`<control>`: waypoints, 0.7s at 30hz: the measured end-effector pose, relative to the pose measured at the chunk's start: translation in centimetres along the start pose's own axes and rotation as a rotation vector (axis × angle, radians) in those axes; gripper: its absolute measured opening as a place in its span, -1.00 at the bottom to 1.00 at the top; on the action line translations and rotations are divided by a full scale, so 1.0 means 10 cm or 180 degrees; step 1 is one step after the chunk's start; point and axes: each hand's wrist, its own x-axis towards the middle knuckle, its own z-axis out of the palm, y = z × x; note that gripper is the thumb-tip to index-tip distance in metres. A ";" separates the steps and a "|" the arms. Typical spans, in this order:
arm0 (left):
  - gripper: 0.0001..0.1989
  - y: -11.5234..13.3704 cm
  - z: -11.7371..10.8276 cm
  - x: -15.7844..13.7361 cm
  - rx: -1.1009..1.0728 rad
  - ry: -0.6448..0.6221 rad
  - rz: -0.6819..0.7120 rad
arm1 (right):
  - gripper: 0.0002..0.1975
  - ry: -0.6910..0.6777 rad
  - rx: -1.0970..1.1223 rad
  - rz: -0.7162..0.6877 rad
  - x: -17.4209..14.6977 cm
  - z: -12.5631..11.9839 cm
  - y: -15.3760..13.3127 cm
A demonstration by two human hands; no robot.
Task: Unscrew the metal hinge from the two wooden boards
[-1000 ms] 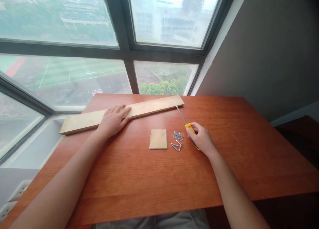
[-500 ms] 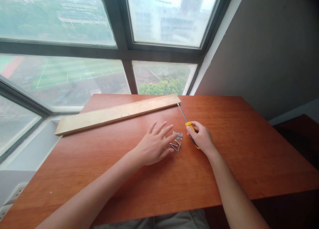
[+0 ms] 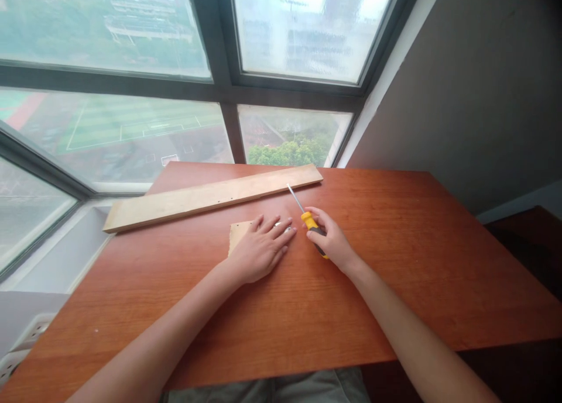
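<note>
My left hand lies flat on the table with its fingers stretched out. Beneath its fingers, a little of a shiny metal hinge shows; the screws seen beside it earlier are hidden. A small piece of pale wood with holes along its far edge sticks out from under the hand on the left. My right hand grips a screwdriver by its yellow and black handle. The shaft points away to the left, its tip close to the near edge of a long wooden board.
The board lies slantwise across the back of the reddish-brown wooden table, with small holes in its near edge. Large windows with a dark frame stand behind. A grey wall rises at the right. Sockets are at the lower left.
My left hand has moved left and come down over the hinge and screws, baring part of the small wood piece. My right hand has shifted left with the screwdriver.
</note>
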 end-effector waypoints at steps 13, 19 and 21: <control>-0.50 -0.64 -0.18 -0.65 0.0168 0.0186 -0.0930 | -0.58 -0.0118 -0.0286 0.0293 0.34 0.95 -0.49; -0.60 -0.66 -0.17 -0.69 -0.0079 0.0856 -0.1064 | -0.57 -0.0217 -0.0287 0.0412 0.47 1.18 -0.66; -0.64 -0.67 -0.17 -0.70 -0.0169 0.1137 -0.1182 | -0.56 -0.0247 -0.0271 0.0404 0.47 1.20 -0.68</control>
